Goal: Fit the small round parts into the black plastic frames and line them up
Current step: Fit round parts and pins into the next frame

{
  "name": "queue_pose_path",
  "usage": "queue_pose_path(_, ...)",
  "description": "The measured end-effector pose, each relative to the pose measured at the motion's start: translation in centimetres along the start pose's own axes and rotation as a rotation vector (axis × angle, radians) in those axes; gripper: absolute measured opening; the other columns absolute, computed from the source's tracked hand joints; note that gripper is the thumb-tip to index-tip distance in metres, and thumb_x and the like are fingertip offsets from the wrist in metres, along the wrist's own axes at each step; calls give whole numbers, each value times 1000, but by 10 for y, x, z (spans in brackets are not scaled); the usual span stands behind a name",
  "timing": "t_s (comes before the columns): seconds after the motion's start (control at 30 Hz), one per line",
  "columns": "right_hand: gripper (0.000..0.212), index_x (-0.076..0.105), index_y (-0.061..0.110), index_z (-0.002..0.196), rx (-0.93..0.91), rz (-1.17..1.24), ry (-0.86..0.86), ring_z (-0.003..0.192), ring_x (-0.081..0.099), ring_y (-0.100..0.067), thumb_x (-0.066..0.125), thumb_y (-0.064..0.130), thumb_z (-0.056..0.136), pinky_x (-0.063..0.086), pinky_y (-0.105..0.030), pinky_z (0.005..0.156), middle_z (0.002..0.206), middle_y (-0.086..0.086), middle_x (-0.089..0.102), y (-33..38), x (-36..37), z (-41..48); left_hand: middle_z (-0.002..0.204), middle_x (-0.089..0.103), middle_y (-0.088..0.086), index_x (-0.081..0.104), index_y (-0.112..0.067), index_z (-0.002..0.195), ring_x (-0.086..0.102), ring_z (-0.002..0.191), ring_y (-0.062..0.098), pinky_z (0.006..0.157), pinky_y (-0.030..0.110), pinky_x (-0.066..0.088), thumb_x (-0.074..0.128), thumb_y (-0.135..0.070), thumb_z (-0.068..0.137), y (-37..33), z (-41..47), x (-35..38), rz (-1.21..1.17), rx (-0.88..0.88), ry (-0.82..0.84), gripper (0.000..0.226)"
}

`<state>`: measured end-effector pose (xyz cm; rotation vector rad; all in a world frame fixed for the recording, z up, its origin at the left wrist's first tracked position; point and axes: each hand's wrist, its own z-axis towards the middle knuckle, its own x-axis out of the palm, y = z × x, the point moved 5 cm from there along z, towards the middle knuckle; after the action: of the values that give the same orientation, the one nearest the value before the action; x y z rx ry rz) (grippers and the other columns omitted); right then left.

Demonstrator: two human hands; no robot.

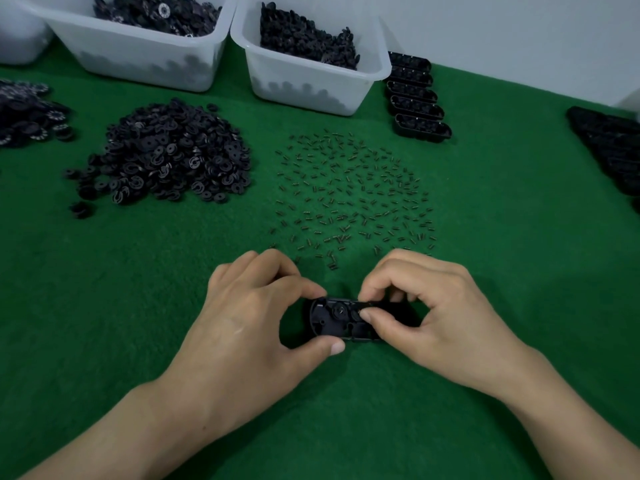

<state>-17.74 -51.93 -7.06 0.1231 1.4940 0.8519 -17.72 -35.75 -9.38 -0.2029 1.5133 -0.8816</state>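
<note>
**gearhead42:** ok so where's the frame at right now? And what are the hands doing?

**benchmonkey:** The black plastic frame [341, 320] is lying flat on the green felt table [104, 306], toward the near edge and roughly in the middle, open side up. The left hand [249, 327] pinches its left end, with the thumb on the near edge and the index finger on the far edge. The right hand [436, 317] is curled over the right half, thumb laid across the top and fingers bent down behind the far edge, so it's gripping the frame too. Can't tell if there's some tiny bit under that thumb tip, it's way too small.

**gearhead42:** any parts in it yet?

**benchmonkey:** Yep, 1 small round part [338, 310] sits in the frame just left of the right thumb. The right half is hidden by the fingers.

**gearhead42:** and the rest of the table?

**benchmonkey:** Lots of stuff lol. There's a scatter of tiny springs [353, 188] just beyond the hands and a heap of black discs [162, 157] to the left of those. Another disc pile [24, 112] sits at the left edge. Along the far edge are 2 white bins, the left bin [138, 64] and the right bin [311, 88], both holding dark parts. A row of 5 frames [419, 98] is lined up just beside the right bin, and a stack of black pieces [613, 147] is at the right edge.
</note>
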Motion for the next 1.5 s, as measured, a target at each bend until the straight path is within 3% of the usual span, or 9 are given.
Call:
queue_pose_path(0.2, 8, 71, 18, 75, 41, 80, 89, 71, 59, -10, 66, 12, 75, 47, -23, 64, 78, 9, 62, -4, -5, 5, 87, 48, -16, 67, -30, 95, 46, 86, 7, 83, 26, 29, 49, -66, 64, 0, 0, 1, -8, -3, 2, 51)
queue_pose_path(0.37, 12, 72, 21, 85, 108, -56, -55, 67, 53, 4, 69, 10, 80, 38, -7, 62, 75, 14, 61, -20, -17, 29, 87, 49, -14, 68, -28, 95, 48, 85, 9, 83, 28, 31, 49, -65, 65, 0, -1, 0, -2, 4, 1, 52)
queue_pose_path(0.53, 11, 73, 19, 90, -6, -239, 5, 75, 61, -16, 68, 14, 82, 52, -39, 68, 83, 0, 65, -10, -3, 46, 86, 48, -14, 68, -27, 95, 46, 85, 7, 81, 22, 32, 49, -65, 65, 0, -1, 0, -4, 7, -2, 52)
queue_pose_path(0.63, 11, 73, 19, 91, -23, -311, 41, 77, 60, -19, 66, 15, 83, 52, -39, 69, 85, 0, 64, -5, 0, 51, 86, 49, -14, 68, -27, 94, 46, 85, 8, 81, 23, 30, 49, -65, 64, 0, -1, 0, -7, 4, -8, 52)
queue_pose_path(0.8, 7, 64, 21, 85, 52, -340, 128, 75, 49, -6, 59, 17, 86, 46, -28, 74, 85, 10, 56, -6, -1, 55, 85, 50, -12, 68, -26, 94, 47, 84, 9, 81, 28, 31, 53, -64, 64, -1, 0, 0, 8, 8, -10, 51)
queue_pose_path(0.93, 11, 62, 21, 75, 117, -158, 25, 64, 52, 0, 62, 11, 80, 37, -8, 59, 70, 17, 56, -8, -16, 29, 87, 49, -14, 68, -26, 95, 47, 86, 9, 82, 24, 31, 60, -61, 63, 0, -1, 0, 3, -2, -3, 48)
queue_pose_path(1.13, 6, 66, 13, 78, 42, 10, -135, 76, 55, -5, 64, 8, 79, 36, -9, 68, 80, 9, 60, -5, -7, -15, 86, 49, -15, 68, -26, 95, 46, 84, 8, 82, 21, 31, 61, -58, 64, 0, -1, 0, 2, -3, 2, 46)
queue_pose_path(1.3, 3, 67, 11, 79, 52, 49, -167, 83, 55, -8, 64, 9, 79, 34, -9, 74, 86, 5, 58, -10, 2, -19, 86, 49, -14, 68, -26, 95, 47, 85, 9, 83, 28, 30, 59, -61, 64, -1, -1, 0, 15, -3, 1, 48)
queue_pose_path(1.5, 3, 66, 11, 79, 35, 25, -173, 81, 55, -9, 63, 10, 79, 39, -14, 73, 85, 5, 58, -10, 4, -20, 87, 48, -15, 68, -27, 96, 47, 86, 8, 83, 22, 30, 52, -66, 65, -1, -1, 0, 4, 5, 1, 52)
